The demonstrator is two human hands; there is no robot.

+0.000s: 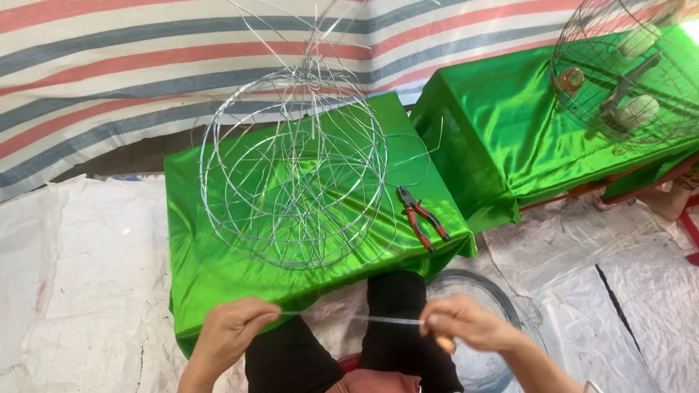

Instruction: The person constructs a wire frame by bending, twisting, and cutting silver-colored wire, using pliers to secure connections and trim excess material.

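Note:
My left hand (231, 331) and my right hand (466, 322) pinch the two ends of a short straight piece of thin silver wire (357, 318), stretched level between them above my lap. Past my hands, a round basket frame of silver wire (291, 175) stands on a low table draped in shiny green cloth (196, 262). Red-handled pliers (422, 218) lie on the cloth to the right of the frame. A loose loop of wire (411, 156) rests behind the pliers.
A coil of wire (495, 295) lies on the white floor sheeting by my right knee. A second green-covered table (495, 124) at the right carries a wire cage (626, 73) with objects inside. A striped tarp (109, 65) hangs behind.

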